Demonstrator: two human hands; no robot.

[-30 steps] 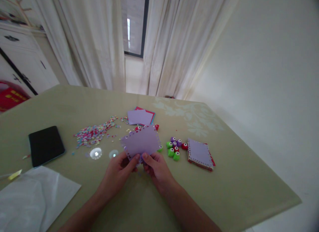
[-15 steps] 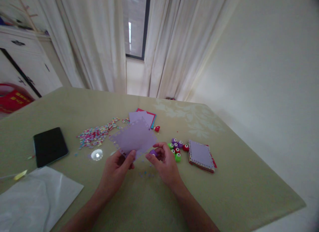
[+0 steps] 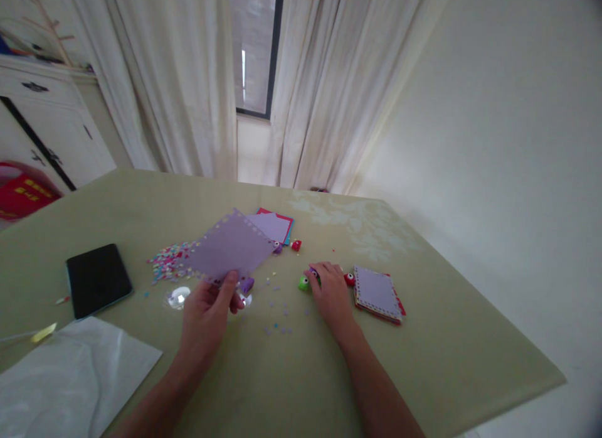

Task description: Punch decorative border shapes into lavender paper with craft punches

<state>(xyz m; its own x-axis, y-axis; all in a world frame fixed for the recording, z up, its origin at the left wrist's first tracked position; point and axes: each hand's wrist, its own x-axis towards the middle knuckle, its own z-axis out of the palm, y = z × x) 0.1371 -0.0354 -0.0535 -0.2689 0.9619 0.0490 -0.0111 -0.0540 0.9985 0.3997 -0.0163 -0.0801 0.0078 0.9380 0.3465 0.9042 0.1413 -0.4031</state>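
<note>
My left hand (image 3: 211, 309) pinches the lower corner of a lilac paper square (image 3: 232, 246) with small holes punched along its edges, held tilted above the table. Just right of those fingers is a purple craft punch (image 3: 247, 285). Palm down, my right hand (image 3: 328, 290) lies over a cluster of small eye-marked punches, fingers stretched over them and hiding most. A green punch (image 3: 304, 283) and a purple one (image 3: 313, 272) show at its thumb side. Beyond its far side peeks a red punch (image 3: 348, 279).
Punched lilac cards (image 3: 377, 292) are stacked at right. Behind the held sheet lie coloured papers (image 3: 282, 224), a purple punch (image 3: 277, 247) and a red one (image 3: 296, 245). Confetti (image 3: 169, 262), a black tablet (image 3: 98, 280) and a white plastic bag (image 3: 79, 375) are at left.
My right hand has moved right, from the sheet's edge to the punch cluster, and the purple punch it held has left its fingertips. The lilac sheet has shifted left; the green punch sits further left.
</note>
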